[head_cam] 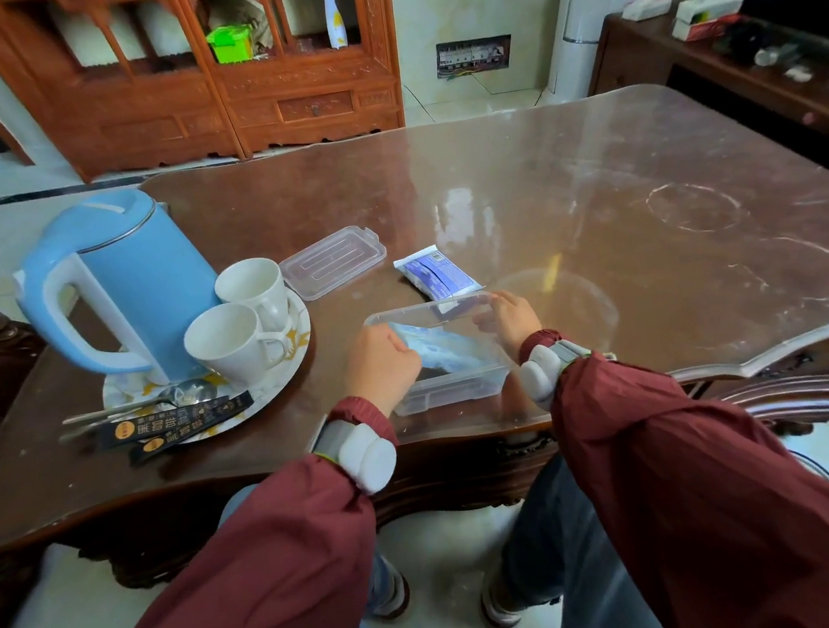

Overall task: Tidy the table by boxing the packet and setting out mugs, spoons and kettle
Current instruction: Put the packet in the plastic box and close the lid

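Near the front edge of the glossy brown wooden table sits a clear rectangular plastic box, taken as the reference for everything below. Left hand is at the box's left end, fingers curled closed around the end of a pale blue crinkled packet, which lies slanted inside the box with its gripped end raised at the rim. Right hand is at the far right corner of the box, fingers bent and resting on the rim; it steadies the box and has nothing else in its grasp. Both wrists carry grey-and-white bands over dark red sleeves.

Just beyond the box lies a second packet, white and dark blue, flat on the table and touching the box's far wall (contact point partly hidden by the wall). Beyond and left of the box, a clear plastic lid lies apart from it.

Well left of the box stands a round patterned plate carrying a light blue electric kettle, two white ceramic mugs, metal spoons and black sachet sticks overhanging its near rim.
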`<move>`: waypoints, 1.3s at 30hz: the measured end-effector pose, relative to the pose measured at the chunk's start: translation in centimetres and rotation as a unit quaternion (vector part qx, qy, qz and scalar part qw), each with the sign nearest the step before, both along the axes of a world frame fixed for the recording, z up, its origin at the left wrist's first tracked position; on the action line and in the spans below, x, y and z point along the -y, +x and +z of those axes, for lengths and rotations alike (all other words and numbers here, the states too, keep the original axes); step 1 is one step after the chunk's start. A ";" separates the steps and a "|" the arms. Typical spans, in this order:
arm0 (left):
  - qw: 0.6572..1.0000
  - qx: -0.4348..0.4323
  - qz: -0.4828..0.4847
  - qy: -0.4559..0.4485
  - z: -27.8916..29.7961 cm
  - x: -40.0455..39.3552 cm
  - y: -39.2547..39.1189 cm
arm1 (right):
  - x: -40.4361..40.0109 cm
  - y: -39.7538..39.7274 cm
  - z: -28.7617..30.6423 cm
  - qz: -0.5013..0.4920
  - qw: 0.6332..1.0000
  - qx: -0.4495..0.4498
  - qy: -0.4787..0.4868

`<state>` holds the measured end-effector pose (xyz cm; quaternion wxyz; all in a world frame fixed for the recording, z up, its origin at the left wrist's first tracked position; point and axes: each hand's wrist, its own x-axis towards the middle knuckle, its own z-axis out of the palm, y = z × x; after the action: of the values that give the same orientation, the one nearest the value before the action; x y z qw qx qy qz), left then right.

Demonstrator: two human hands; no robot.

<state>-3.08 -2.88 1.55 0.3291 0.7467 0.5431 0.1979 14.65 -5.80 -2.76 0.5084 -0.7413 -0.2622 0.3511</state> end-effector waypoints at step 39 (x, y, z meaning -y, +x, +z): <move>0.998 0.039 0.048 0.032 -4.0 -6.1 0.5 | -2.3 -1.5 -0.9 0.009 0.993 0.103 -0.060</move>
<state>-2.59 3.17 -2.41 0.3163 0.7214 0.5586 0.2599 13.12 -3.45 -3.62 0.4303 -0.8004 -0.2978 0.2924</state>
